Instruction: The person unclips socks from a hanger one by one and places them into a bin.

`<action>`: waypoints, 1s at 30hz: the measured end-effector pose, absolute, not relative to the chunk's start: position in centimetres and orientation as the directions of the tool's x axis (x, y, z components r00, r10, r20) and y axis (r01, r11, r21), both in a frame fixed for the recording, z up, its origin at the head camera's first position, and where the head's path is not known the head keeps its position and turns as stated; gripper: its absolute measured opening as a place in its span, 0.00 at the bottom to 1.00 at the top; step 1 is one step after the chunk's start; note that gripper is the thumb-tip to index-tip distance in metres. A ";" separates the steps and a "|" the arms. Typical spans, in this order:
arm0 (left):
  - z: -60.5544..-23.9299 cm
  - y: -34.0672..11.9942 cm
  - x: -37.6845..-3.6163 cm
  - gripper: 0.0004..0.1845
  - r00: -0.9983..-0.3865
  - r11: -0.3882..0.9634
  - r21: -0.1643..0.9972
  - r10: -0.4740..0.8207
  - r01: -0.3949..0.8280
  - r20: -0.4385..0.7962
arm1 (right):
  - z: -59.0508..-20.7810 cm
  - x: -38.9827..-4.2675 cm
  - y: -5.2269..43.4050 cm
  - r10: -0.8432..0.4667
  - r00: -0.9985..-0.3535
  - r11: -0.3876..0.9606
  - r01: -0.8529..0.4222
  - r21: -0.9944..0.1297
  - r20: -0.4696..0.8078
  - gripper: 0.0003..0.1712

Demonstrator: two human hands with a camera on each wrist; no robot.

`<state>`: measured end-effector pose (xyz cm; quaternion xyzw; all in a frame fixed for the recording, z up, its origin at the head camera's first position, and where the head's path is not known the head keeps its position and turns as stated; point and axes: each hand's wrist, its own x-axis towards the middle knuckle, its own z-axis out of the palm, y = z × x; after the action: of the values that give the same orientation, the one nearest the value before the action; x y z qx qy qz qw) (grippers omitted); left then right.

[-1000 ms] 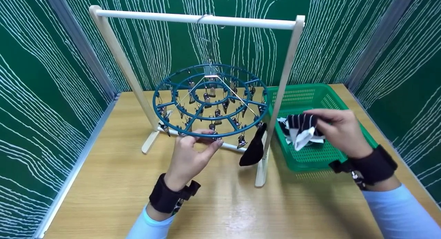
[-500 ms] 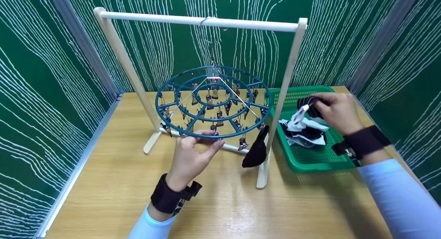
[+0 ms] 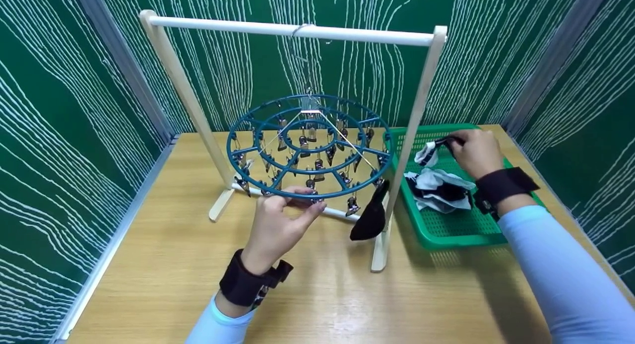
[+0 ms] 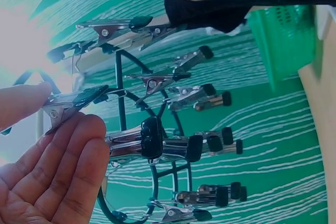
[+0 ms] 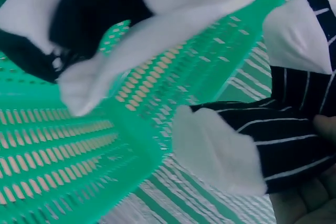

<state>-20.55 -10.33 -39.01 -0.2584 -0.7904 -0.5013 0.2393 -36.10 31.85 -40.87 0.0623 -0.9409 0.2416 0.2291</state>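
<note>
My left hand [image 3: 278,227] pinches a metal clip [image 4: 59,109] on the front edge of the round blue hanger [image 3: 342,192], thumb on one handle and fingers beneath. My right hand [image 3: 477,154] is over the back of the green basket [image 3: 461,240], gripping a black sock [image 5: 291,153] with thin white stripes and white patches. Part of the sock dangles left of the fingers in the head view. More black and white socks [image 3: 441,187] lie in a heap in the basket. From a clip at the hanger's right side hangs a plain black sock [image 3: 369,220].
A wooden stand [image 3: 429,86] carries the hanger by a hook over its white top bar [image 3: 223,25]. Its right leg stands between hanger and basket. Several other clips [image 3: 351,205] dangle from the rings. Green walls with white lines enclose the wooden table [image 3: 163,264].
My right hand has moved back and slightly left with the striped sock, lifting it away from the heap. My left hand keeps its pinch on the clip; the view has shifted slightly.
</note>
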 end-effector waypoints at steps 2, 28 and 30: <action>-39.0 -10.3 -20.6 0.12 -0.753 0.363 0.670 0.171 0.648 0.636 | -41.5 -36.5 32.1 -0.001 -0.899 0.889 -0.201 -0.411 0.439 0.13; -38.9 -10.3 -20.6 0.12 -0.786 0.375 0.700 0.156 0.608 0.598 | -46.0 -37.6 32.8 -0.335 -0.942 0.897 -0.321 -0.303 0.007 0.26; -38.9 -10.3 -20.6 0.12 -0.784 0.378 0.697 0.156 0.609 0.601 | -46.2 -37.7 33.0 -0.355 -0.935 0.891 -0.340 -0.300 0.005 0.27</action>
<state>-20.58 -10.34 -38.91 -0.2396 -0.7991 -0.5035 0.2248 -37.66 32.97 -46.20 0.1789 -0.9721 0.1497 -0.0252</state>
